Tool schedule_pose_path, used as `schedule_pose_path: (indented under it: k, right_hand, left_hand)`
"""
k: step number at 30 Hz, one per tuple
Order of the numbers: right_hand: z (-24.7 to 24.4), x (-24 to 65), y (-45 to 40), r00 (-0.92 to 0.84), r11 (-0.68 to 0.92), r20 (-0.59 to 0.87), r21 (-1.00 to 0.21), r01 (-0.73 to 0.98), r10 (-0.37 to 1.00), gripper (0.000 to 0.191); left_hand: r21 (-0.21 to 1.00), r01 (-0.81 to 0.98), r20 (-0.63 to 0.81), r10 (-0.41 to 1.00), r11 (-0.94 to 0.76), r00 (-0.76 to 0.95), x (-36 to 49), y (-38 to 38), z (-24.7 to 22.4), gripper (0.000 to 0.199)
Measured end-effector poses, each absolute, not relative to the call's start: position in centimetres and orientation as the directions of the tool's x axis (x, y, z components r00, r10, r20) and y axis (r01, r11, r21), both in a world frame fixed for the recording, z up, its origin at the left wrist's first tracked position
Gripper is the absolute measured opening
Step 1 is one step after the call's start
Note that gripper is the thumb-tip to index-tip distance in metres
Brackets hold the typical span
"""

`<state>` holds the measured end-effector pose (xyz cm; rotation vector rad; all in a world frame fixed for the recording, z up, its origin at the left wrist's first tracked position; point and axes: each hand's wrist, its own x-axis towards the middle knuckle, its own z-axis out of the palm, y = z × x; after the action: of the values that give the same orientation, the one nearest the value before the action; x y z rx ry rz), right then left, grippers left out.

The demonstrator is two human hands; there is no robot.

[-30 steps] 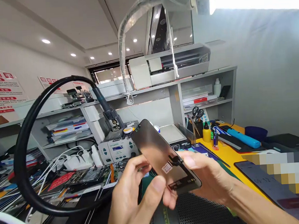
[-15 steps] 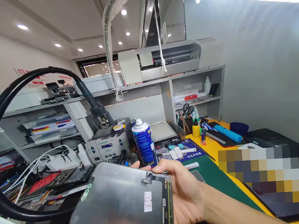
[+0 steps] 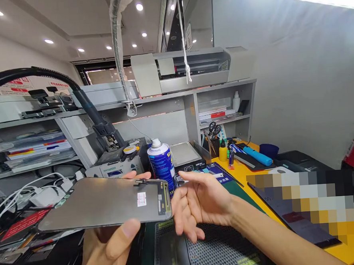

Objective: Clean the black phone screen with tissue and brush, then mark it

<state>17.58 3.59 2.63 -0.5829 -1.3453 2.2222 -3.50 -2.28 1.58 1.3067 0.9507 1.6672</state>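
My left hand [image 3: 112, 248] holds a phone screen [image 3: 103, 205] from below, its thumb on the near edge and fingertips showing past the far edge. The screen's grey metal back faces up, with a small white sticker [image 3: 141, 199] and a flex cable [image 3: 142, 182] near its right end. Just right of that end is my right hand [image 3: 196, 203], palm turned toward the screen, fingers loosely curled and apart with nothing in them. A dark perforated mat [image 3: 214, 246] lies below the hands, partly hidden by my right forearm.
A blue spray can [image 3: 161, 161] stands behind the screen. At left are a grey soldering station [image 3: 115, 168], its looping black hose [image 3: 60, 80] and white cables [image 3: 53, 192]. A yellow bottle [image 3: 223, 151] and a tablet-like device [image 3: 290, 217], partly pixelated, lie to the right.
My left hand has come into view and holds the screen. My right hand, which gripped the screen's right end, has let go. The screen is tilted flatter and farther left.
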Motion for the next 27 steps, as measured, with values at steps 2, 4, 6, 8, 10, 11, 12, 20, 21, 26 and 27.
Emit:
schedule_pose_path:
  k: [2,4,6,8,10,11,12,20,21,26,27]
  right_hand:
    - [2.6,17.9,4.3,-0.557,-0.208,-0.048,-0.952,-0.227,0.829,0.052]
    - [2.5,18.1,4.8,-0.327,-0.044,0.048,-0.962,-0.268,0.944,0.039]
    - [2.4,18.2,5.0,-0.150,0.098,0.146,-0.953,-0.287,0.978,0.041]
    - [2.3,18.1,4.8,-0.057,0.208,0.230,-0.942,-0.264,0.971,0.042]
    - [2.3,17.7,3.9,-0.059,0.275,0.296,-0.933,-0.232,0.953,0.033]
    - [2.3,17.5,3.4,-0.077,0.312,0.333,-0.928,-0.206,0.940,0.024]
    - [2.2,17.2,2.8,-0.099,0.360,0.379,-0.918,-0.164,0.920,0.018]
    - [1.7,17.0,1.3,-0.143,0.560,0.546,-0.823,0.091,0.826,0.017]
    - [1.6,17.1,1.4,-0.137,0.542,0.531,-0.838,0.061,0.836,0.017]
    - [1.6,16.9,1.7,-0.191,0.325,0.373,-0.915,-0.240,0.908,0.017]
    - [1.7,16.8,1.6,-0.221,0.272,0.340,-0.918,-0.290,0.914,0.020]
  left_hand:
    - [0.901,-0.185,0.365,0.915,-0.394,-0.171,-2.4,-2.2,2.9,0.045]
    - [0.903,-0.219,0.342,0.926,-0.370,-0.157,-1.8,-2.4,3.4,0.046]
    - [0.904,-0.256,0.326,0.939,-0.344,-0.110,-1.8,-2.6,3.4,0.051]
    - [0.906,-0.268,0.323,0.945,-0.326,-0.058,-2.1,-2.8,3.0,0.056]
    - [0.913,-0.254,0.325,0.946,-0.319,-0.018,-2.5,-2.8,2.5,0.057]
    - [0.915,-0.246,0.329,0.944,-0.320,-0.006,-2.6,-2.7,2.3,0.057]
    - [0.915,-0.245,0.333,0.943,-0.322,0.005,-2.7,-2.7,2.2,0.058]
    - [0.912,-0.281,0.344,0.931,-0.300,0.123,-3.1,-2.9,1.9,0.064]
    - [0.914,-0.289,0.338,0.929,-0.286,0.149,-3.3,-2.9,1.9,0.064]
    - [0.937,-0.263,0.302,0.910,-0.229,0.284,-4.5,-2.9,1.8,0.066]
    - [0.936,-0.254,0.318,0.891,-0.242,0.324,-4.8,-2.8,1.6,0.066]
